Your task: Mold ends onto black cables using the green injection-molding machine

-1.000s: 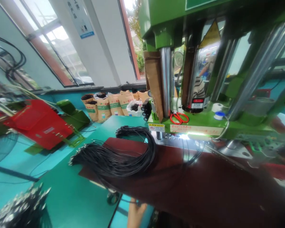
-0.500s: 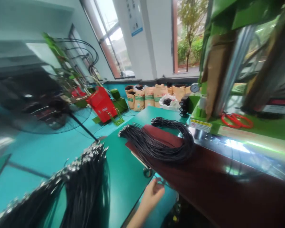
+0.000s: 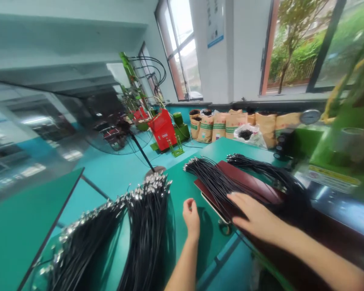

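right hand [image 3: 257, 220] spread over black cables [image 3: 212, 182] on a dark red board [image 3: 251, 182], left hand [image 3: 191, 216] apart, fingers curled above the green tabletop [image 3: 182, 173], grip contents unclear

Hands [image 3: 256, 220] by black cables [image 3: 212, 182], red machine [image 3: 163, 130], paper sacks [image 3: 220, 126]

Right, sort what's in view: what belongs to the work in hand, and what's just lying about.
Likely in the work:
- black cables by the right hand
- maroon board partly under them
- cable bundles at lower left

Probably just about:
- paper sacks by the wall
- floor fan
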The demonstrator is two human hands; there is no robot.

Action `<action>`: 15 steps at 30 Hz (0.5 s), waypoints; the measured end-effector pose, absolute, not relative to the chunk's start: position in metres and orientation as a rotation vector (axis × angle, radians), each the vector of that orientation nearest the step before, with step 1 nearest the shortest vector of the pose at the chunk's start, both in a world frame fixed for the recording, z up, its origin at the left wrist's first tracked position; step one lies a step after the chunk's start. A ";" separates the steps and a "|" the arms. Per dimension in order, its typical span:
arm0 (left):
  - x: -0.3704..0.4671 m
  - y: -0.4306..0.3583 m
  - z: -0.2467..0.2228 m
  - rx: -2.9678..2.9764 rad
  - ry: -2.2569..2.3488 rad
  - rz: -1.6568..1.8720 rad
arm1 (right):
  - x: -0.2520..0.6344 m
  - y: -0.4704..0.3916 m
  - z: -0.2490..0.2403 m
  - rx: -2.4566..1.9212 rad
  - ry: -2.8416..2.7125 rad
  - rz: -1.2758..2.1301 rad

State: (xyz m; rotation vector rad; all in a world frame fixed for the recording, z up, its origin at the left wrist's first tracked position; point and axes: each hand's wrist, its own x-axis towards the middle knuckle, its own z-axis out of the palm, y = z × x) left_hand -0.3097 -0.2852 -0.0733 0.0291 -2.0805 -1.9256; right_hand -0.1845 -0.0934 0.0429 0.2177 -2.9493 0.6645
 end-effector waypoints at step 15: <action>-0.312 -0.272 -0.103 -0.005 -2.401 -1.834 | -0.488 -0.104 0.011 -0.567 -3.247 0.627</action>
